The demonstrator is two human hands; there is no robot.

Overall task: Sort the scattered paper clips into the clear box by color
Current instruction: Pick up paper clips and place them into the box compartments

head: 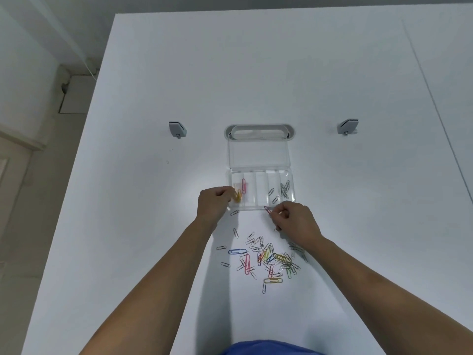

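Observation:
A clear box [261, 207] with several compartments lies open on the white table, its lid [259, 155] folded back. A pink clip [244, 186] lies in a left compartment, silver clips [284, 188] in the right ones. My left hand [213, 204] pinches a yellow clip [238, 196] over the box's leftmost compartment. My right hand [294, 220] pinches a pink clip [267, 209] at the box's front edge. A pile of mixed coloured and silver clips [268, 257] is scattered nearer to me.
A grey oval cable slot [259, 131] sits just behind the box lid. Two small grey brackets [177, 129] [347, 126] stand to either side of it. The table's left edge [76, 175] drops to the floor.

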